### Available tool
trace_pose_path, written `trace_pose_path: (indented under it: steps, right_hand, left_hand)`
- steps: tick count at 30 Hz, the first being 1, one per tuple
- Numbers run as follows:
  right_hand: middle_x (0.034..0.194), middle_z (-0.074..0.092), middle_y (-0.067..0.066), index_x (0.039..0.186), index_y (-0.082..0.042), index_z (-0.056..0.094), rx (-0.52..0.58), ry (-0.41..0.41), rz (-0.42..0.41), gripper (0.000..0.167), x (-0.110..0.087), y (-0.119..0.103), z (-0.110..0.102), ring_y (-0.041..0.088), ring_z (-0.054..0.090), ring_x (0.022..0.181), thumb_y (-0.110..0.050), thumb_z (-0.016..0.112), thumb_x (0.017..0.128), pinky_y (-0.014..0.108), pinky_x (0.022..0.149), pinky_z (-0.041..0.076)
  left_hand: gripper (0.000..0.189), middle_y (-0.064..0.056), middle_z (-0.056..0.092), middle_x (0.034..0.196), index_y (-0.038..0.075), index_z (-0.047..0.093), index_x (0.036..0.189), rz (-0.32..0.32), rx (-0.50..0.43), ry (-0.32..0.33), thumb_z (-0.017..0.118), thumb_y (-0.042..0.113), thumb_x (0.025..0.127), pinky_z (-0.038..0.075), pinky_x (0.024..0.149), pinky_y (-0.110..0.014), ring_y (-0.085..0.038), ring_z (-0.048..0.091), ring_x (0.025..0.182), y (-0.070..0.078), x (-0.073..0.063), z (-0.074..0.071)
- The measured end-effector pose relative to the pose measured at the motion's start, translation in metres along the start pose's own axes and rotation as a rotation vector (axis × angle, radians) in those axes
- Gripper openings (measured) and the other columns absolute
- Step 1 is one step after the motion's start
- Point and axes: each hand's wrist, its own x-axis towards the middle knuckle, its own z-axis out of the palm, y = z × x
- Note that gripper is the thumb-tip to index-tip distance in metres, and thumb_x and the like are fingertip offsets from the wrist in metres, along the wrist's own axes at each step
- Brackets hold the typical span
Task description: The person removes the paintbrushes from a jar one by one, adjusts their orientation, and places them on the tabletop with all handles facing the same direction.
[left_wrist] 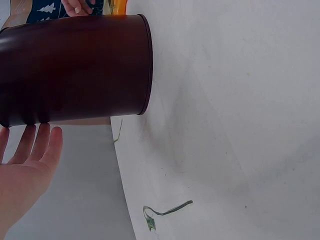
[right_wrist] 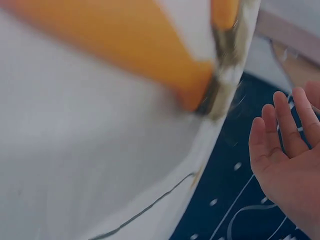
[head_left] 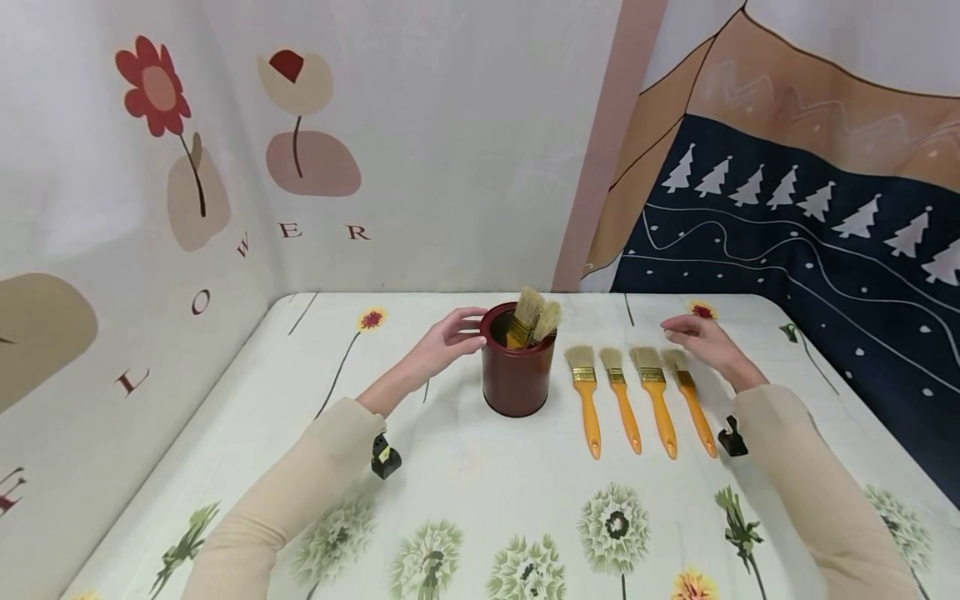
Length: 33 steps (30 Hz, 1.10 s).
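Note:
A dark red can stands upright on the table, with two paintbrushes leaning in it, bristles up above the rim. My left hand is at the can's left side. Its fairly straight fingertips touch the wall near the rim, and in the left wrist view the fingers reach the can's side. To the right, several paintbrushes with orange handles lie in a row, bristles away from me. My right hand hovers just beyond the bristles of the rightmost paintbrush, holding nothing, with its fingers loosely extended.
Farther left in the row lie a wide paintbrush, a narrow paintbrush and another wide paintbrush. A flower-printed cloth covers the table. Printed curtains rise at the table's back and sides.

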Motion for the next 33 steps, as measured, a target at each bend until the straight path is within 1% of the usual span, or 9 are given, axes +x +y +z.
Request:
trace_pose_path:
  steps: [2, 6, 7, 9, 13, 18, 23, 28, 33]
  right_hand:
    - [0.114, 0.048, 0.016, 0.12, -0.001, 0.048, 0.016, -0.008, -0.009, 0.048, -0.016, -0.027, 0.004, 0.031, 0.043, 0.099, -0.037, 0.05, 0.089, 0.047, 0.084, 0.039]
    - [0.116, 0.048, 0.017, 0.12, -0.001, 0.048, 0.022, -0.036, -0.044, 0.048, -0.027, -0.049, 0.011, 0.032, 0.042, 0.101, -0.037, 0.049, 0.089, 0.048, 0.086, 0.037]
    - [0.116, 0.047, 0.019, 0.121, 0.001, 0.047, 0.026, -0.046, -0.067, 0.047, -0.03, -0.054, 0.013, 0.033, 0.042, 0.102, -0.035, 0.049, 0.09, 0.05, 0.088, 0.035]
    - [0.116, 0.047, 0.021, 0.119, 0.002, 0.048, 0.038, -0.051, -0.103, 0.045, -0.033, -0.06, 0.017, 0.034, 0.042, 0.103, -0.032, 0.049, 0.091, 0.05, 0.09, 0.033]
    - [0.114, 0.05, 0.018, 0.118, 0.0, 0.05, 0.039, -0.036, -0.149, 0.042, -0.04, -0.071, 0.025, 0.03, 0.045, 0.101, -0.032, 0.05, 0.09, 0.049, 0.086, 0.036]
    - [0.113, 0.051, 0.018, 0.12, -0.001, 0.048, 0.113, -0.054, -0.159, 0.041, -0.049, -0.084, 0.035, 0.031, 0.046, 0.102, -0.029, 0.052, 0.09, 0.045, 0.088, 0.037]
    - [0.107, 0.054, 0.018, 0.121, -0.002, 0.047, 0.167, -0.057, -0.164, 0.038, -0.057, -0.102, 0.046, 0.032, 0.049, 0.099, -0.024, 0.052, 0.09, 0.042, 0.086, 0.04]
    - [0.103, 0.056, 0.016, 0.121, -0.003, 0.047, 0.208, -0.044, -0.202, 0.037, -0.07, -0.118, 0.06, 0.029, 0.052, 0.095, -0.021, 0.054, 0.089, 0.037, 0.082, 0.043]
    - [0.102, 0.057, 0.017, 0.12, -0.003, 0.048, 0.256, -0.049, -0.251, 0.037, -0.08, -0.126, 0.072, 0.026, 0.054, 0.089, -0.021, 0.055, 0.089, 0.038, 0.077, 0.046]
  left_hand:
    - [0.048, -0.006, 0.041, 0.129, 0.015, 0.04, 0.13, 0.0, -0.001, -0.001, 0.059, 0.022, 0.086, 0.04, 0.089, -0.035, -0.022, 0.044, 0.114, 0.0, 0.0, 0.0]
    - [0.048, -0.006, 0.041, 0.129, 0.015, 0.039, 0.13, 0.001, 0.0, 0.006, 0.059, 0.022, 0.086, 0.04, 0.089, -0.035, -0.022, 0.044, 0.114, 0.0, -0.003, 0.004]
    - [0.048, -0.006, 0.041, 0.129, 0.015, 0.039, 0.13, 0.001, 0.0, 0.008, 0.059, 0.022, 0.086, 0.04, 0.089, -0.035, -0.021, 0.044, 0.114, 0.0, -0.004, 0.005]
    - [0.048, -0.006, 0.041, 0.129, 0.015, 0.04, 0.13, 0.004, 0.001, 0.013, 0.058, 0.021, 0.086, 0.04, 0.089, -0.035, -0.021, 0.044, 0.113, 0.0, -0.006, 0.008]
    - [0.048, -0.008, 0.041, 0.128, 0.014, 0.039, 0.13, 0.016, -0.002, 0.021, 0.058, 0.02, 0.086, 0.04, 0.089, -0.035, -0.022, 0.045, 0.113, 0.002, -0.01, 0.014]
    - [0.048, -0.011, 0.041, 0.129, 0.012, 0.038, 0.13, 0.028, 0.0, 0.028, 0.057, 0.019, 0.087, 0.04, 0.089, -0.036, -0.024, 0.044, 0.114, 0.003, -0.015, 0.022]
    - [0.047, -0.008, 0.041, 0.129, 0.013, 0.04, 0.13, 0.024, -0.002, 0.033, 0.058, 0.019, 0.087, 0.041, 0.088, -0.035, -0.023, 0.045, 0.113, 0.003, -0.016, 0.022]
    - [0.047, -0.007, 0.041, 0.129, 0.014, 0.04, 0.13, 0.03, -0.006, 0.032, 0.058, 0.019, 0.087, 0.04, 0.088, -0.036, -0.022, 0.045, 0.113, 0.004, -0.016, 0.022]
    - [0.047, -0.008, 0.042, 0.128, 0.014, 0.04, 0.13, 0.02, -0.001, 0.034, 0.057, 0.019, 0.087, 0.04, 0.089, -0.036, -0.022, 0.045, 0.113, 0.004, -0.016, 0.022]
